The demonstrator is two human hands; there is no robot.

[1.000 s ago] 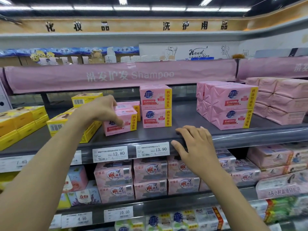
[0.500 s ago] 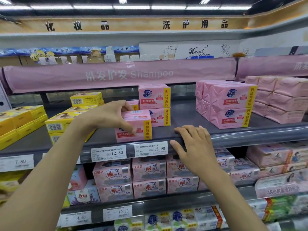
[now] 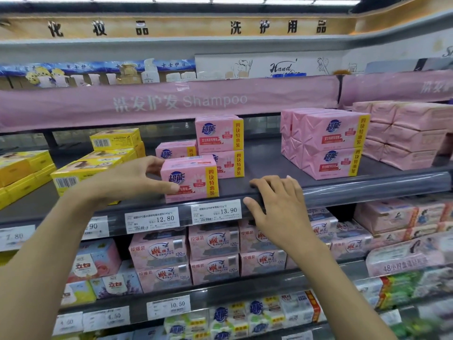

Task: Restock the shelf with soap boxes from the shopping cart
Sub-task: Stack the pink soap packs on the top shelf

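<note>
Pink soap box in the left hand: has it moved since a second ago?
Yes. The pink soap box went right and forward, from above the 12.80 price tag toward the 13.90 tag.

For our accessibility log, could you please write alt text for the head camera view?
A person's left hand grips a pink soap box at the front of a shop shelf, above the price tags, while the right hand rests on the shelf edge. Matching pink boxes are stacked behind and to the right; yellow boxes sit to the left.
</note>
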